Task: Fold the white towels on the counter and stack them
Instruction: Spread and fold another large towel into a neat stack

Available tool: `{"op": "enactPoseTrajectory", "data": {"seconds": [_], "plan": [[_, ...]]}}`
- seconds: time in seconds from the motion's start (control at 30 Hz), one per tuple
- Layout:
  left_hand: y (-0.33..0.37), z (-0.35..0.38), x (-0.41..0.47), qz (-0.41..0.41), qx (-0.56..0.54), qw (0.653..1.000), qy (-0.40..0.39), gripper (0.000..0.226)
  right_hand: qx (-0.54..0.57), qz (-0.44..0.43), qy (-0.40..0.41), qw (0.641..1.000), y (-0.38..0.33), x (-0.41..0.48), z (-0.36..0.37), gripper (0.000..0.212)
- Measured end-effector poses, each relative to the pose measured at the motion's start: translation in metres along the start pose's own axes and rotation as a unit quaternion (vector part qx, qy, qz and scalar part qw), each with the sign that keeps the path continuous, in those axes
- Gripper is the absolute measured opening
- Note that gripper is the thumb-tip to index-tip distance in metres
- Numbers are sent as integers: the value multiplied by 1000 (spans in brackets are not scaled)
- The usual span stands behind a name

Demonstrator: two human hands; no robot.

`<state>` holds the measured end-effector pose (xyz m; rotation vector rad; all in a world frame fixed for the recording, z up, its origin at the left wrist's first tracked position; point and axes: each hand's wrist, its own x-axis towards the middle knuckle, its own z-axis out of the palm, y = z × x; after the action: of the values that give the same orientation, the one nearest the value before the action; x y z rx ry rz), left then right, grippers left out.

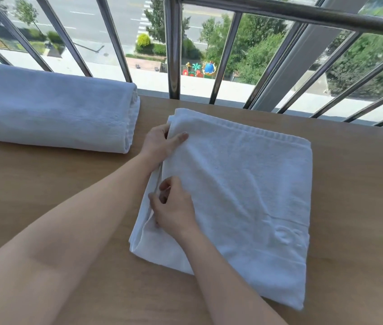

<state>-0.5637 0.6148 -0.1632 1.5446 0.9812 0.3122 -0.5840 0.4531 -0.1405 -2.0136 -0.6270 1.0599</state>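
- The left hand [162, 143] grips the far-left corner of the towel [244, 184]. Its thumb lies flat on the top layer and its fingers are tucked under the edge, out of sight.
- The right hand [174, 208] sits nearer the person on the same left edge. Its fingers are curled and its thumb is bent in toward them, and it seems to pinch the top layer at the fold, though the fingertips are partly hidden.
- Both forearms are bare and reach in from the lower left and the bottom of the view.
- The towel is white and already folded into a thick, roughly square pad of several layers. It lies flat on the wooden counter [57, 184], right of centre, with loose layers showing along its left side.
- A folded bundle [52, 109] of white towelling rests on the counter at the far left, well apart from the towel in hand.
- A metal railing [173, 55] runs along the counter's far edge, with trees and a street far below behind it.
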Motion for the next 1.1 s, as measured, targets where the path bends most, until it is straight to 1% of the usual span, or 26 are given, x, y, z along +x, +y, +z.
{"op": "enactPoseTrajectory", "data": {"seconds": [0.07, 0.1, 0.13, 0.2, 0.27, 0.3, 0.33, 0.37, 0.4, 0.43, 0.5, 0.53, 0.6, 0.7, 0.83, 0.9, 0.97, 1.0, 1.03, 1.1], "plan": [[2, -2, -6, 0, 31, 1000, -3, 35, 60, 9, -35, 998, 2, -3, -11, 11], [1, -3, -12, -1, 43, 999, 4, 42, 71, -1, -40, 997, 4, -3, -19, 7], [0, -4, -21, -2, 49, 999, 15, 51, 53, -26, -25, 998, 8, -4, -29, 3], [-6, -3, -45, 5, 59, 998, 31, 66, -50, -113, 53, 991, 20, -3, -52, 8], [-15, 2, -74, 19, 72, 996, 38, 74, -176, -194, 131, 956, 32, 3, -78, 14], [-21, 5, -91, 30, 98, 994, 47, 77, -239, -216, 158, 933, 39, 5, -90, 17], [-28, 10, -108, 47, 153, 985, 67, 79, -295, -231, 177, 910, 46, 8, -101, 22], [-33, 18, -126, 68, 235, 965, 94, 79, -338, -245, 184, 890, 53, 11, -111, 26], [-37, 28, -143, 100, 315, 936, 122, 76, -367, -260, 177, 875, 59, 14, -119, 29], [-42, 40, -158, 138, 365, 911, 134, 70, -385, -270, 163, 867, 64, 17, -125, 32], [-49, 65, -183, 183, 405, 890, 96, 58, -409, -283, 144, 856, 73, 19, -130, 34], [-52, 75, -191, 185, 424, 884, 64, 57, -416, -289, 142, 851, 76, 20, -131, 35], [-58, 84, -196, 179, 470, 864, 24, 63, -418, -290, 146, 848, 78, 20, -132, 39], [-56, 76, -182, 194, 476, 858, 6, 63, -421, -277, 160, 849, 85, 17, -138, 43], [-55, 54, -148, 299, 440, 847, -16, 50, -433, -199, 176, 862, 90, 10, -147, 49], [-52, 41, -120, 358, 438, 824, -8, 40, -435, -150, 201, 865, 93, 3, -150, 50], [-41, 27, -89, 390, 472, 790, 14, 33, -437, -113, 228, 863, 96, -7, -149, 49], [-33, 23, -75, 387, 493, 778, 31, 30, -438, -97, 243, 860, 97, -13, -147, 46], [-23, 22, -66, 368, 514, 773, 49, 30, -440, -84, 258, 856, 96, -18, -143, 42], [-10, 35, -63, 306, 541, 779, 80, 33, -443, -62, 271, 852, 90, -24, -134, 38]]}}
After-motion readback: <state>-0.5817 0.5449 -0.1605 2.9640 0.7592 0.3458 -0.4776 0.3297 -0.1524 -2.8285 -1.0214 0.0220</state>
